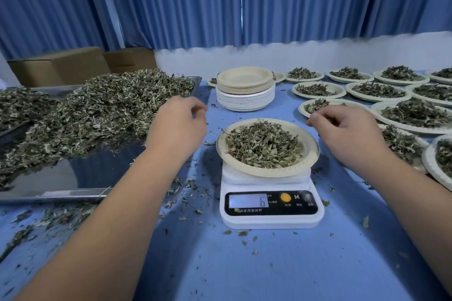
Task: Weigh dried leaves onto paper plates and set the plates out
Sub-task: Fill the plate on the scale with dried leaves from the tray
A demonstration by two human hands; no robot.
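Blue table [269,264]: many filled plates [294,90] sit right; one plate [311,151] rests on the scale [271,220]. Your left hand [177,127] and right hand [347,132] hover loosely curled, empty. Heaped leaves [110,105] left await weighing.

Leaf tray [61,178] blocks left, filled plates [318,97] right, plate stack [244,88] behind scale [271,210]; near table [269,264] open.

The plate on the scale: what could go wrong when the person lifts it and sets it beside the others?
The plate is wider than the platform of the scale, so lifting it by one edge could tip it and spill the heaped leaves. The filled plates stand crowded close by the right hand; carrying this one across might knock one.
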